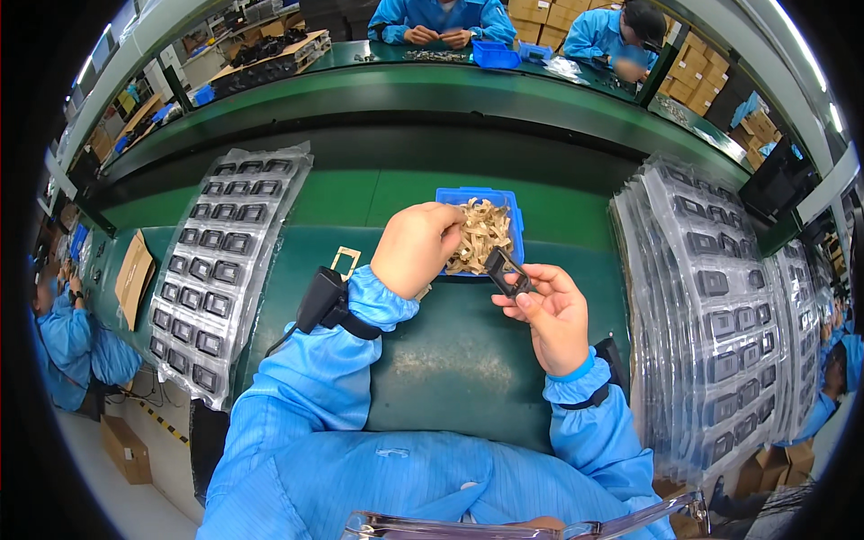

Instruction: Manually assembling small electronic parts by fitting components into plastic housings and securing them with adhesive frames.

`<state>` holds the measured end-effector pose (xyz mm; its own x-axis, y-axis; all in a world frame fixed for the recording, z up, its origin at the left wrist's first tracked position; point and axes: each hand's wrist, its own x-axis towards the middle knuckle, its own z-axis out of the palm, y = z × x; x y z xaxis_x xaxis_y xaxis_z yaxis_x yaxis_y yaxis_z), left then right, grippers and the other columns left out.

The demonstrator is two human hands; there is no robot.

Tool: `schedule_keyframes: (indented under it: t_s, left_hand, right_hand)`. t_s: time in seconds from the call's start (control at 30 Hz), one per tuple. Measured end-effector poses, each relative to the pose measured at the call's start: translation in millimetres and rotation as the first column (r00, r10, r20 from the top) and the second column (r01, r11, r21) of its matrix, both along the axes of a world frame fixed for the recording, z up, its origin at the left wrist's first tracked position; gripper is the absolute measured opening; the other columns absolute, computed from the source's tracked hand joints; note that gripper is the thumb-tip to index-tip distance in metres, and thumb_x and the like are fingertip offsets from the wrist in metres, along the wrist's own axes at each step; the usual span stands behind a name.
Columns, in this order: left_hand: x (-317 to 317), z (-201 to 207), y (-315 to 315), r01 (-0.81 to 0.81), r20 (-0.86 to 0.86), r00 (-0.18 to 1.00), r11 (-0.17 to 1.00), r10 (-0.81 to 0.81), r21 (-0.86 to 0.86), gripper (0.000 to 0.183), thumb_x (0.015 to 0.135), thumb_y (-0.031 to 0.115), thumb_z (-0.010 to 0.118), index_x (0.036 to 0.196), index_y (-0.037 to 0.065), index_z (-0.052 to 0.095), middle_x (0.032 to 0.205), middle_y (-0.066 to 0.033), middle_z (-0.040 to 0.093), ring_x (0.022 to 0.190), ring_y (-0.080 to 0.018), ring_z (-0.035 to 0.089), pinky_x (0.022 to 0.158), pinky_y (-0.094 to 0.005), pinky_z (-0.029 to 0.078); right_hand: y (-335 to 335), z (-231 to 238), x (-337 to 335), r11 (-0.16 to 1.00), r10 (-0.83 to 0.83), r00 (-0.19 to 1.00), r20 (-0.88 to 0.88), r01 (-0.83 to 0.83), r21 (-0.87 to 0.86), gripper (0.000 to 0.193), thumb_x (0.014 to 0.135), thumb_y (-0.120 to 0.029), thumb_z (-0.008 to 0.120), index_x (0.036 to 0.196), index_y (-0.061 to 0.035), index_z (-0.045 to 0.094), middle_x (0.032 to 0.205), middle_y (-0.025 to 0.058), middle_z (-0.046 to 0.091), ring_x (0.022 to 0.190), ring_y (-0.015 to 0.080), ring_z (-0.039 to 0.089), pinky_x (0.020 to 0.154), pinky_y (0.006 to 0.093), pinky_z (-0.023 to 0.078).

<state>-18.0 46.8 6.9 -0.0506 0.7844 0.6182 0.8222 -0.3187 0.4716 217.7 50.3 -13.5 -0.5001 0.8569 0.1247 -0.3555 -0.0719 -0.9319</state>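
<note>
My left hand [416, 245] reaches over the left side of a blue plastic bin [443, 195], its fingertips closed together at the pile of tan, strip-like pieces [483, 232] inside. Whether a piece is between those fingertips is hidden by the hand. To the right, just off the bin's near corner, my right hand [556, 315] grips a black rectangular plastic frame [506, 273], tilted, between thumb and fingers. A flat, pale-gold rectangular frame [345, 262] lies on the green table beside my left wrist.
On the left lies a clear plastic tray [214, 261] with rows of black frames; a thick stack of similar trays [711, 324] stands on the right. A bent cardboard piece [135, 277] is at far left. Across a raised ledge [378, 101], two people in blue work at another bench.
</note>
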Motion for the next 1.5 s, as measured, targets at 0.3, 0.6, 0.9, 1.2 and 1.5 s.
schedule_keyframes:
  t_s: [0.3,0.6,0.9,1.2,1.5]
  left_hand:
    - [5.6,5.4,-3.8,0.068,0.025,0.997,0.990,-0.072,0.123,0.018,0.083,0.004,0.074,0.101,0.002,0.075,0.094,-0.0151,0.073,0.081,-0.0283,0.072,0.070,-0.0350,0.056]
    - [49.7,25.7,-38.3,0.317,0.284,0.913,0.947,-0.292,-0.047,0.011,0.084,0.008,0.078,0.093,0.002,0.074,0.090,-0.0085,0.072,0.078,-0.0206,0.070,0.064,-0.0293,0.055]
    - [50.3,19.2,-43.0,0.399,0.535,0.790,0.914,-0.300,-0.076,0.012,0.083,0.004,0.078,0.095,-0.001,0.076,0.093,-0.0095,0.074,0.080,-0.0175,0.072,0.068,-0.0276,0.058]
    - [44.0,26.3,-45.6,0.546,0.692,0.640,0.831,-0.334,-0.104,0.009,0.082,-0.001,0.077,0.092,-0.003,0.077,0.097,-0.0128,0.076,0.086,-0.0178,0.073,0.077,-0.0275,0.060]
    - [45.0,25.5,-44.8,0.566,0.691,0.642,0.813,-0.331,-0.137,0.012,0.083,-0.001,0.076,0.095,-0.003,0.077,0.098,-0.0133,0.076,0.090,-0.0178,0.073,0.079,-0.0282,0.060]
  right_hand:
    - [-1.6,-1.5,0.5,0.998,0.001,0.998,-0.064,-0.005,-0.057,0.036,0.097,0.002,0.062,0.132,0.0022,0.051,0.126,0.0178,0.063,0.106,0.0300,0.071,0.086,0.0308,0.061]
    - [-3.7,-4.9,-2.2,0.999,-0.054,0.998,-0.033,0.054,-0.004,0.040,0.096,0.006,0.061,0.135,0.0023,0.051,0.129,0.0173,0.062,0.107,0.0254,0.070,0.087,0.0304,0.061]
    - [-13.4,-13.2,-1.7,0.906,-0.236,0.971,0.035,0.207,0.370,0.030,0.090,0.014,0.065,0.119,0.0062,0.065,0.122,0.0209,0.068,0.113,0.0246,0.068,0.094,0.0351,0.059]
    - [-13.0,-16.1,0.3,0.815,-0.262,0.963,-0.059,0.253,0.521,0.021,0.090,0.016,0.065,0.109,0.0089,0.066,0.126,0.0294,0.064,0.115,0.0291,0.067,0.098,0.0399,0.058]
    - [-13.5,-17.2,0.4,0.861,-0.202,0.973,-0.115,0.232,0.452,0.020,0.090,0.015,0.065,0.108,0.0081,0.066,0.126,0.0296,0.064,0.115,0.0307,0.067,0.095,0.0407,0.060]
